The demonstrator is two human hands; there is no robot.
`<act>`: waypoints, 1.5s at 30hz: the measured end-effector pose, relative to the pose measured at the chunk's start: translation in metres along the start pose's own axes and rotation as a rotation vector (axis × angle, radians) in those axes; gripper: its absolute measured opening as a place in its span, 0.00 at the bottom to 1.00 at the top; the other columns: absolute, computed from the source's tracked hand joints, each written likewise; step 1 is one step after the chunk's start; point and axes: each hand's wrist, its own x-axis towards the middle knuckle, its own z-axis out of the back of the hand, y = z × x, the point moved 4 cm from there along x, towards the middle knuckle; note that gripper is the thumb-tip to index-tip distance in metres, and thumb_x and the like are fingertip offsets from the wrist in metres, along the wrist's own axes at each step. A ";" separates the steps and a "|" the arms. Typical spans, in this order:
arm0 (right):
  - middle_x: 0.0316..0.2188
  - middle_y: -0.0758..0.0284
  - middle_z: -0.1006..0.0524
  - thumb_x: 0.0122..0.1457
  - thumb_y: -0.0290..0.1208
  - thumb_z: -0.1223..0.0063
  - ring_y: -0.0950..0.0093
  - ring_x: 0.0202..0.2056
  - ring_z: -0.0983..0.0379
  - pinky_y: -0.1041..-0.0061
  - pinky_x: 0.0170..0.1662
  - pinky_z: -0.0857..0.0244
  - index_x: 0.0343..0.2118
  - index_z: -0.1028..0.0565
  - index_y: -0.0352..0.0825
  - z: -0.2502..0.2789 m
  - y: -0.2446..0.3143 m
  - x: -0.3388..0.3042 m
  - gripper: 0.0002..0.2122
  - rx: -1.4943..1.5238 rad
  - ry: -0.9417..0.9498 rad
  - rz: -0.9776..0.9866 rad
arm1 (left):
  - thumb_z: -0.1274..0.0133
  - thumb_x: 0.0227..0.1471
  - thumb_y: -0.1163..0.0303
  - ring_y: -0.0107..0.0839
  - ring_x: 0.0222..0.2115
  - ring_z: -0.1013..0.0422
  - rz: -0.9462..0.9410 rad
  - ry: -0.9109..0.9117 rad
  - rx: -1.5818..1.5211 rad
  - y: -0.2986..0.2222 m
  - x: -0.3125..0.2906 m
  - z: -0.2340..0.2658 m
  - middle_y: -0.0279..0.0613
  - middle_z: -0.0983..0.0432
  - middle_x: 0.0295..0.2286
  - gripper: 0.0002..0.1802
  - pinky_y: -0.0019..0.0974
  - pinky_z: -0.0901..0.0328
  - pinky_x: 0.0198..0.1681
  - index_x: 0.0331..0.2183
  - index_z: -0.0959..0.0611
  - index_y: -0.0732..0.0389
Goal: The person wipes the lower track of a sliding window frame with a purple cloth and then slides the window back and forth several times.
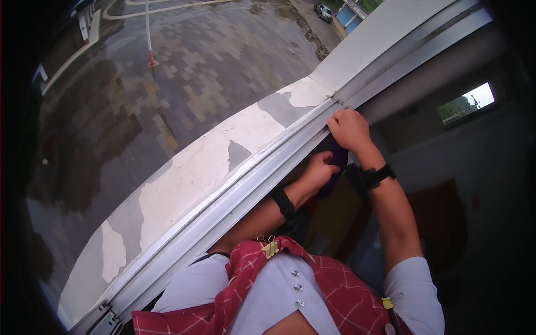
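A dark purple cloth hangs between my two hands on the inner side of a white window frame. My right hand is closed on the cloth's upper end, its fingertips at the track near the frame's far corner. Lower down and to the left, my left hand pinches the cloth with curled fingers. Part of the cloth is hidden behind the hands, and its lower end fades into shadow.
Outside the frame runs a ledge with peeling white paint. Far below lies wet paving with a red-and-white pole; a parked vehicle stands farther off. The dim room is at right, with a small bright window.
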 end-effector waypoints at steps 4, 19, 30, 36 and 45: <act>0.19 0.57 0.26 0.53 0.38 0.51 0.55 0.25 0.28 0.58 0.29 0.35 0.20 0.28 0.33 0.003 0.072 -0.054 0.13 0.183 -0.124 0.250 | 0.54 0.53 0.70 0.24 0.33 0.33 -0.060 -0.019 -0.100 -0.008 -0.016 0.018 0.32 0.29 0.31 0.09 0.27 0.37 0.34 0.38 0.26 0.60; 0.21 0.56 0.25 0.53 0.39 0.49 0.55 0.27 0.27 0.59 0.31 0.34 0.21 0.27 0.34 0.000 0.070 -0.063 0.12 0.317 -0.206 0.082 | 0.47 0.45 0.76 0.24 0.27 0.30 0.069 -0.199 -0.005 -0.008 -0.129 0.055 0.36 0.26 0.27 0.12 0.27 0.36 0.34 0.36 0.25 0.64; 0.15 0.57 0.28 0.54 0.37 0.46 0.64 0.17 0.30 0.71 0.23 0.38 0.23 0.25 0.31 0.015 0.176 -0.143 0.13 0.661 -0.129 0.272 | 0.43 0.40 0.74 0.27 0.32 0.29 0.079 -0.231 0.189 -0.033 -0.219 0.083 0.37 0.25 0.31 0.17 0.31 0.34 0.38 0.37 0.22 0.65; 0.17 0.58 0.26 0.53 0.42 0.47 0.58 0.23 0.27 0.64 0.26 0.35 0.22 0.24 0.35 0.008 0.152 -0.124 0.14 0.539 -0.276 0.111 | 0.44 0.45 0.74 0.23 0.30 0.30 -0.010 -0.275 0.012 -0.041 -0.253 0.086 0.36 0.25 0.29 0.11 0.29 0.35 0.36 0.35 0.23 0.65; 0.11 0.64 0.31 0.55 0.34 0.48 0.64 0.15 0.31 0.69 0.18 0.40 0.18 0.33 0.37 0.024 0.320 -0.234 0.12 0.619 -0.260 0.650 | 0.46 0.52 0.69 0.29 0.42 0.33 0.063 -0.220 -0.022 -0.041 -0.349 0.139 0.41 0.28 0.42 0.17 0.33 0.36 0.45 0.44 0.26 0.63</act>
